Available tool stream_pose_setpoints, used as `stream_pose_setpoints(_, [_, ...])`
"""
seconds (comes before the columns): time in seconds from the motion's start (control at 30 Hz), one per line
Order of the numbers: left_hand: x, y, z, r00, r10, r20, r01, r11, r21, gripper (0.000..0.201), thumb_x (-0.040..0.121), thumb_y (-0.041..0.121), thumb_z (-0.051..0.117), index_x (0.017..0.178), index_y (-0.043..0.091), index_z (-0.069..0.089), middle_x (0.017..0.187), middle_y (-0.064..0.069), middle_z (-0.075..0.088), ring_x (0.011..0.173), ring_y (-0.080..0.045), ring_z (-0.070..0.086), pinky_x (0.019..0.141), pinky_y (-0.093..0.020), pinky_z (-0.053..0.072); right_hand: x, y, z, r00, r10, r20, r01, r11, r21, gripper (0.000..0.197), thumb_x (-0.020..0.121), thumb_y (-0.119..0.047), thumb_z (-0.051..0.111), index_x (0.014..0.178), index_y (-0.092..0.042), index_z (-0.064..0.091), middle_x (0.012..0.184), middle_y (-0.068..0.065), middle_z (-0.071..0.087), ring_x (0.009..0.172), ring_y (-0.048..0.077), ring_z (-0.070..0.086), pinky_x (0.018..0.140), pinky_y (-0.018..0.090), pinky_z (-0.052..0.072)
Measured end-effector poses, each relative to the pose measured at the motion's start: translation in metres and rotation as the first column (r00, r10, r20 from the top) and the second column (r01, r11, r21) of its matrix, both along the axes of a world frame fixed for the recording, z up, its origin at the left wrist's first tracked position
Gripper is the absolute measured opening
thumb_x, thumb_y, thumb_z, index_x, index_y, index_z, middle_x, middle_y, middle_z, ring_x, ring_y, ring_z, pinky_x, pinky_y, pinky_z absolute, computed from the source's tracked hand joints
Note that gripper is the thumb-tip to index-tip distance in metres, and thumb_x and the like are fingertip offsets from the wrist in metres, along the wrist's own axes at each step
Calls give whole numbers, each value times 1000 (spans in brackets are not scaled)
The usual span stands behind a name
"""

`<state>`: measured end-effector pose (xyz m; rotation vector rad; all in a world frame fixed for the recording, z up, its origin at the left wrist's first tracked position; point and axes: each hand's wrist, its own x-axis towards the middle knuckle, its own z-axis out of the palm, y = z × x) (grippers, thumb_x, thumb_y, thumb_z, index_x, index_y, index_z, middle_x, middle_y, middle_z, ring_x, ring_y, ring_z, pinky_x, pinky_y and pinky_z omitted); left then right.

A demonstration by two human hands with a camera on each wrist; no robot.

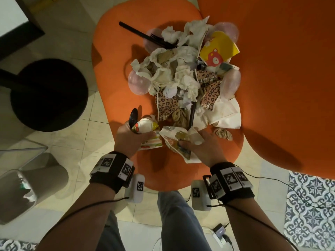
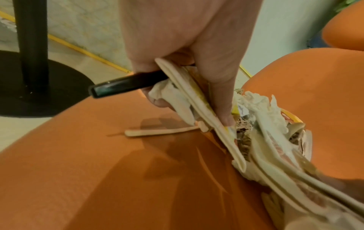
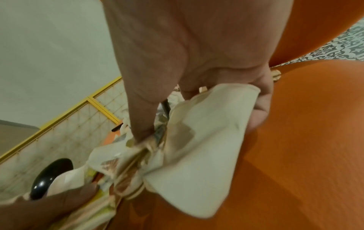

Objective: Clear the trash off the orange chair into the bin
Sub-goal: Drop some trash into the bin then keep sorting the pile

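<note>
A heap of trash [image 1: 181, 75] lies on the orange chair [image 1: 116, 87]: crumpled napkins, leopard-print wrappers, clear lids, a black fork [image 1: 145, 35] and a yellow carton [image 1: 218, 49] with a red bear. At the seat's near edge my left hand [image 1: 132, 135] grips a black spoon [image 1: 133, 115] together with a squashed printed paper cup [image 1: 145, 126]. The left wrist view shows the spoon's handle [image 2: 126, 84] sticking out of the fist. Beside it, my right hand [image 1: 199, 145] pinches a stained white paper wrapper [image 1: 174, 140], whose folds [image 3: 206, 140] bunch between thumb and fingers. The bin [image 1: 36, 178] stands on the floor at the left.
A black round table base [image 1: 49, 95] sits left of the chair. The chair's orange back [image 1: 281, 78] rises on the right. A power strip with cables [image 1: 220, 234] lies on the tiled floor near my legs. A small crumpled brown paper [image 1: 223, 134] lies right of my right hand.
</note>
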<state>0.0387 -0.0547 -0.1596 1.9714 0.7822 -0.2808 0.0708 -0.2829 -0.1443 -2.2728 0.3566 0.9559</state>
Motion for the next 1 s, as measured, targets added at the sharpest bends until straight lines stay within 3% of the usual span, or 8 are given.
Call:
stream_pose_setpoints(0.07, [-2,2,0,1000,-4,5,4,999,-36,69,66,19,83,126,7,53,94,-1,61,85,-14,58,61,-9,40,4,1,-1,999,23,-35,-23,1000,-6,95,49,-77,69,125,-21,54,119,4,55,102,22,56,85,36,48])
stream_pose_setpoints(0.17, [-5,7,-10,996,-57,-67,51,995,-83,72,63,23,85,127,13,52,103,0,63,97,-19,62,77,-23,47,5,6,-5,997,35,-68,-36,999,-11,105,37,-84,64,124,-26,54,119,2,56,100,22,59,88,41,51])
stream_pose_setpoints(0.23, [-8,7,-15,988,-95,-126,81,990,-117,75,63,20,84,129,17,49,111,1,61,107,-20,59,85,-28,46,5,8,-6,996,36,-76,-39,999,-34,107,38,-85,65,126,-27,53,124,3,54,102,22,58,90,41,51])
stream_pose_setpoints(0.33, [-8,3,-15,985,-136,-110,129,989,-69,84,64,18,84,137,19,42,115,6,54,106,-12,52,88,-26,41,5,9,-2,995,35,-92,-42,996,-79,87,57,-71,72,124,-19,53,127,6,43,102,21,50,86,34,46])
stream_pose_setpoints(0.47, [-9,-5,-14,967,-201,-155,210,977,44,94,59,35,86,140,21,39,128,-1,44,117,-19,47,99,-31,38,-1,9,-6,995,-19,-102,20,1000,7,85,46,-75,72,113,-25,55,112,-1,61,96,19,59,86,42,51])
stream_pose_setpoints(0.57, [-11,-9,-16,970,-189,-151,197,980,34,90,59,34,86,137,19,43,133,-4,46,120,-23,49,96,-31,39,-10,8,-8,992,-66,-107,73,995,66,62,59,-63,73,109,-32,57,101,-6,67,93,18,63,86,43,52])
stream_pose_setpoints(0.77, [-3,-8,-19,976,-176,-126,171,984,-48,97,56,22,89,139,22,39,129,-4,57,117,-23,53,101,-44,43,-25,6,-10,978,-201,-61,205,976,70,51,67,-59,73,106,-28,63,96,-6,70,90,19,65,85,44,53])
stream_pose_setpoints(1.0, [8,2,-11,923,-294,-249,318,946,62,81,62,30,85,132,13,48,118,-10,64,105,-26,59,81,-28,44,-39,6,-10,952,-305,22,297,938,180,51,67,-47,79,112,-30,62,96,-10,71,90,11,66,81,32,55])
